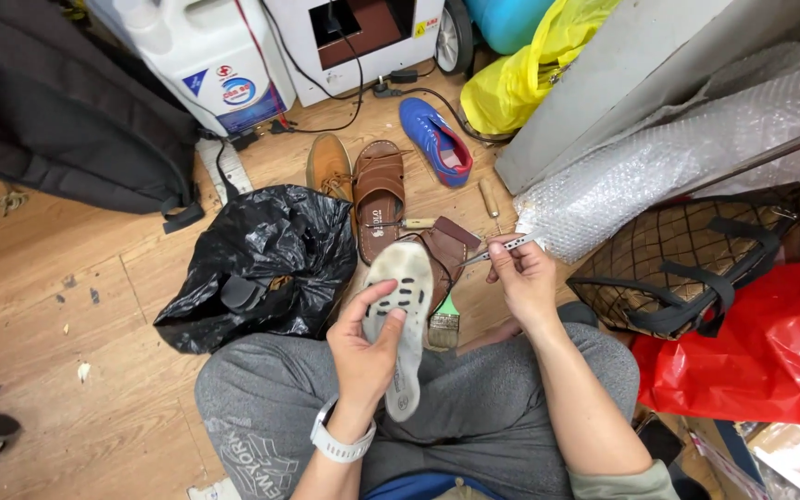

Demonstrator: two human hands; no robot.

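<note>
Fingers (pixel 383 319) of the left hand (pixel 363 356) curl closed around a white insole (pixel 406 306), held upright over the lap, its grey underside dotted with dark oval holes and worn at the toe. Right hand (pixel 522 278) fingers pinch shut on slim metal tweezers (pixel 493 248), tips pointing toward the insole's toe end. On the wooden floor (pixel 67 306), a crumpled black plastic bag (pixel 261 264) gapes; a dark object shows inside. Beside it lie a brown sandal (pixel 379 194), a tan shoe (pixel 328 167) and a blue shoe (pixel 437 141). A red bag (pixel 761 352) sits at right, contents hidden.
</note>
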